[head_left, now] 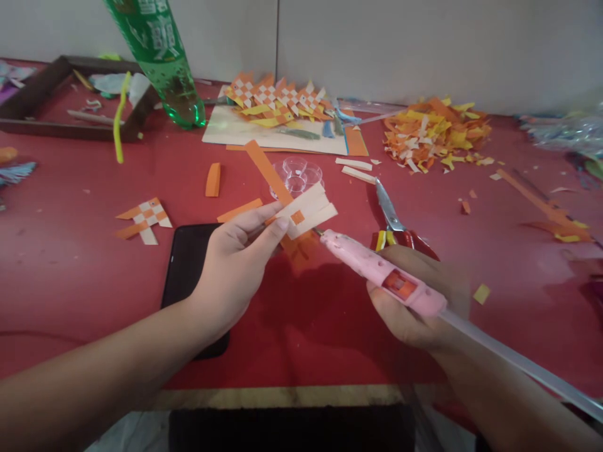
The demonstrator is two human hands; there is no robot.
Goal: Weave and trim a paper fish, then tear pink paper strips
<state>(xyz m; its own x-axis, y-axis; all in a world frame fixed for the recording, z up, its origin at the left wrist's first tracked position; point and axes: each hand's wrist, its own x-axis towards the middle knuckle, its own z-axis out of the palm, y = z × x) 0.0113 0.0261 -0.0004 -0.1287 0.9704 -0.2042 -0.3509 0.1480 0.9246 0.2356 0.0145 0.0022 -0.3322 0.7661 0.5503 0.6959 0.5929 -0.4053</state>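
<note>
My left hand (240, 257) pinches a piece of woven paper strips (311, 210), cream with a small orange square and a long orange strip sticking out at the upper left. In my right hand (414, 307) is a pink hot glue gun (358, 257), with a long clear glue stick (509, 351) running out of its back. The glue gun's tip points left, close to the lower right edge of the woven paper; whether they touch I cannot tell. A black phone (186, 257) lies partly under my left hand. A finished-looking checkered paper fish (147, 220) lies left of it.
Red-handled scissors (391, 210) lie just beyond my right hand. At the back stand a green bottle (164, 69), stacked paper fish (277, 100), a heap of paper scraps (433, 132) and a dark tray (56, 129). A clear round dish (299, 176) sits behind the woven paper.
</note>
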